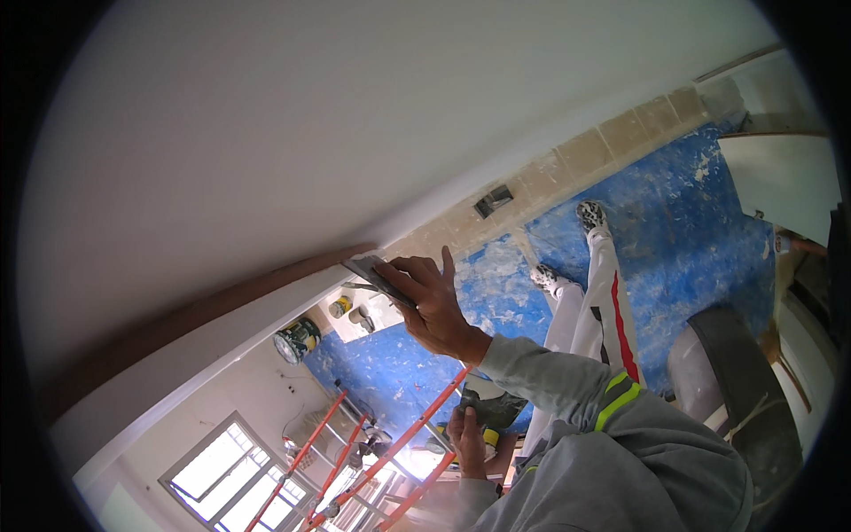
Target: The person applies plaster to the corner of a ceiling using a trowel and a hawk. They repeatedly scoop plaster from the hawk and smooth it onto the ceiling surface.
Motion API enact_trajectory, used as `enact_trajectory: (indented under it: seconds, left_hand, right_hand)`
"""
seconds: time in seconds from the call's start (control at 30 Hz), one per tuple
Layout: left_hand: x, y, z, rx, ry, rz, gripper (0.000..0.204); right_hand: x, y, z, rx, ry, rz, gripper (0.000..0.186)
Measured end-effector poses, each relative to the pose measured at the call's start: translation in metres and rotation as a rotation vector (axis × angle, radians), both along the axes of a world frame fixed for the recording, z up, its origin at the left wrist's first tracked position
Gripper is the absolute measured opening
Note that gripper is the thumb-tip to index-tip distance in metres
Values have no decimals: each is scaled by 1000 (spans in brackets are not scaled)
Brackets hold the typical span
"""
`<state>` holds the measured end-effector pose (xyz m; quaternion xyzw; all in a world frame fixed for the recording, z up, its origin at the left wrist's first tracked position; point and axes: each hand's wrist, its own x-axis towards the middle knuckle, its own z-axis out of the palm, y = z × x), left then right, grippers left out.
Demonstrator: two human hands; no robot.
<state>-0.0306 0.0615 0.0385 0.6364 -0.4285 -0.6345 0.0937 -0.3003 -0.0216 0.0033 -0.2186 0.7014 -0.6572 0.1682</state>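
My right hand [430, 301] is wrapped around a wide metal putty blade [370, 275], its edge at a brown strip [222, 301] along the side of the white wall [266, 133]; one finger sticks up. Below it, my left hand [465, 434] grips a dark, putty-smeared plate [496, 410]. My grey sleeves with yellow bands reach in from the lower right.
Orange ladders [425, 417] stand below and left, near a window [213, 470]. Buckets [295, 340] and small cans [339, 306] sit by the wall. My feet [590, 215] are on a spattered blue floor covering [665, 213]. A grey rounded object [727, 381] and panels [780, 177] are at right.
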Motion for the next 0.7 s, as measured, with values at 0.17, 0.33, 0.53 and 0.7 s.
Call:
enact_trajectory:
  seconds: [0.17, 0.33, 0.53, 0.7]
  left_hand:
    - [5, -1, 0, -19, 19, -10, 19]
    - [7, 0, -1, 3, 21, 4, 17]
    - [14, 3, -7, 54, 145, 139, 14]
    - [13, 3, -2, 68, 180, 116, 12]
  right_hand:
    - [-5, -4, 3, -1, 60, -2, 56]
    - [12, 19, 6, 35, 101, 70, 54]
    - [-7, 23, 20, 7, 3, 13, 48]
    - [-22, 6, 30, -53, 79, -28, 48]
